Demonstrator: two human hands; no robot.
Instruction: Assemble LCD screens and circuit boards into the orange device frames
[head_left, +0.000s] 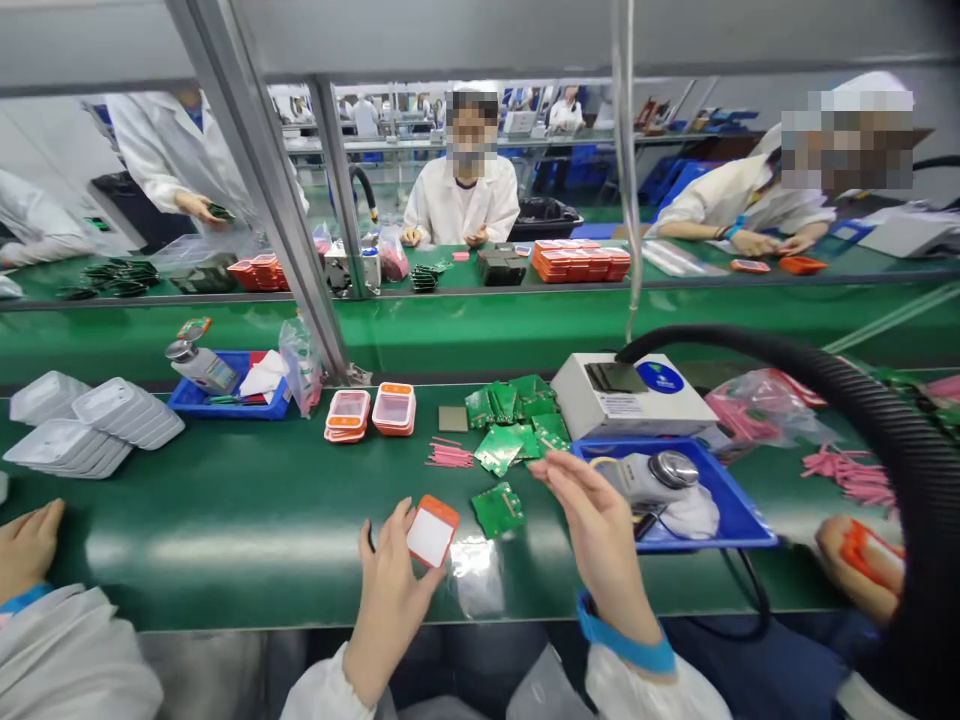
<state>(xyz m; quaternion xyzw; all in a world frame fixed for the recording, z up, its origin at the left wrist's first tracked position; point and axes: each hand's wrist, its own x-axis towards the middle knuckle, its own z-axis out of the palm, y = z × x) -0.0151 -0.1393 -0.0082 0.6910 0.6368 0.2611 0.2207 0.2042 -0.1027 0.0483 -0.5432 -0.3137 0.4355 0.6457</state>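
Observation:
Held up over the front of the green table, an orange-framed piece with a white face (432, 533) is between the thumb and fingers of my left hand (394, 560). My right hand (592, 520) is raised beside the blue tray, its fingertips close together near the pile of green circuit boards (517, 415); whether they pinch anything small is hard to make out. A single green board (498, 510) lies on the table between my hands. Pink strips (451, 454) and a flat beige square (453, 418) lie behind it.
Two stacks of orange-rimmed frames (394, 408) stand behind my left hand. A blue tray (739, 500) holds a metal-topped bottle, before a white box (630, 400). A black hose (817, 380) arches at right. White trays (67, 450) sit at left. Co-workers' hands rest at both sides.

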